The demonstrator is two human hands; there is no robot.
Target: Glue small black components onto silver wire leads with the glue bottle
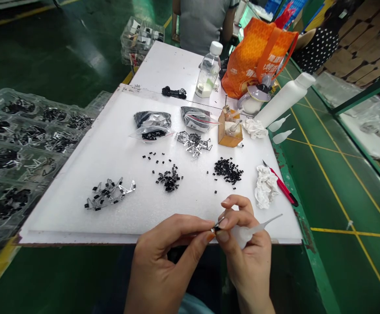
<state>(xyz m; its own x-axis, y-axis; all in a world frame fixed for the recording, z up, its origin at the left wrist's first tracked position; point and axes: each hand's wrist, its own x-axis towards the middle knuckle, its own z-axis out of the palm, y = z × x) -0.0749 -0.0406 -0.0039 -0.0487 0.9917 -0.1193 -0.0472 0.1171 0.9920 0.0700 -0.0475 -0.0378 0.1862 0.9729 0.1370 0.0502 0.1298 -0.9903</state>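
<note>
Two hands work over the near edge of the white foam surface [88,163] — the left hand [167,257] pinches a tiny black-and-metal part [216,227], the right hand [250,261] grips a plastic squeeze bottle [245,234]. Small black pieces [168,179] lie scattered beyond.
</note>
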